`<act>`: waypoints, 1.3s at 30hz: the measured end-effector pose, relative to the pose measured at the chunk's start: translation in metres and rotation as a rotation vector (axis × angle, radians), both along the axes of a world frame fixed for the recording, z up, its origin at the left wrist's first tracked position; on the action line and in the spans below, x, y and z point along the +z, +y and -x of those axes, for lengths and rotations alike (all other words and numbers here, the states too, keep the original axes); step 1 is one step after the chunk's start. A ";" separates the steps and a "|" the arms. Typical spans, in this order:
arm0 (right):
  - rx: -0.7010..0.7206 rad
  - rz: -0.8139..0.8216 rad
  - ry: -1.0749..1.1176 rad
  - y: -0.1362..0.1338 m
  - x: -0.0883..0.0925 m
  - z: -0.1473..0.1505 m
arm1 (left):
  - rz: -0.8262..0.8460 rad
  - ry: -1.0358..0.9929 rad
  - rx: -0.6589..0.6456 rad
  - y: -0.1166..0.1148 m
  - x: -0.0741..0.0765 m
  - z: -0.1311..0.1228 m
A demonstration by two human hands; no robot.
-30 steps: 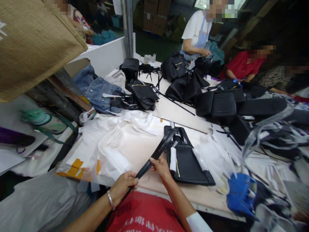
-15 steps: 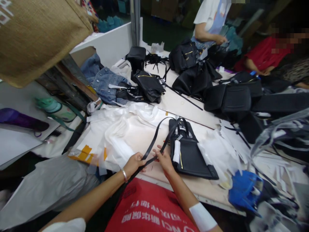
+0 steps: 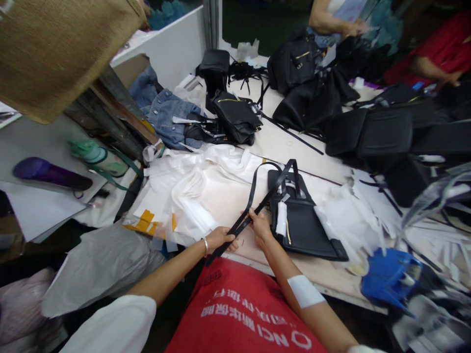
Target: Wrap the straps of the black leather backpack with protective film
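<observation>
A black bag (image 3: 307, 233) lies flat on the table in front of me, with a gold zip and a white wrapped tag on its face. Its long black strap (image 3: 254, 184) loops up from the top and runs down towards my body. My left hand (image 3: 222, 238) is closed around the strap's two lengths close to the table's front edge. Further up, beside the bag, my right hand (image 3: 259, 223) pinches the same strap between thumb and fingers. The strap's lower end hangs against my red apron (image 3: 235, 304).
White sheet material (image 3: 195, 193) lies left of the bag; crumpled white paper (image 3: 346, 220) lies right. A blue plastic bag (image 3: 386, 277) sits at the right edge. More black bags (image 3: 235, 115) and denim (image 3: 171, 117) lie behind. Two people work across the table.
My right hand has closed from looser fingers onto the strap. The strap's two lengths now lie closer together between my hands. The whole view has shifted slightly.
</observation>
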State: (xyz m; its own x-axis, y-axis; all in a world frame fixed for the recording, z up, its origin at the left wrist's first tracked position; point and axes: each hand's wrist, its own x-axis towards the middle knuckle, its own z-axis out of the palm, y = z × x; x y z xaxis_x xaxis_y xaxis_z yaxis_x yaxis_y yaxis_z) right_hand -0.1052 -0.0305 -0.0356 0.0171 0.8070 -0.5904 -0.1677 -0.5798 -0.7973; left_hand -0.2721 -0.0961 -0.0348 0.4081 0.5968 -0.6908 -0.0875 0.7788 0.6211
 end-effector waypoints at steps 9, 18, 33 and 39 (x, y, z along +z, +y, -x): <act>0.142 0.041 0.040 -0.037 -0.006 0.014 | 0.020 -0.009 -0.011 0.030 -0.010 -0.017; 0.012 -0.010 -0.127 -0.008 -0.027 0.005 | 0.074 0.016 0.023 0.013 -0.011 -0.018; 0.304 0.037 -0.561 -0.036 -0.024 -0.003 | -0.184 0.463 -0.393 0.020 -0.033 -0.032; 0.420 -0.025 -0.434 -0.083 -0.003 -0.045 | -0.427 0.746 -0.615 0.036 -0.035 -0.040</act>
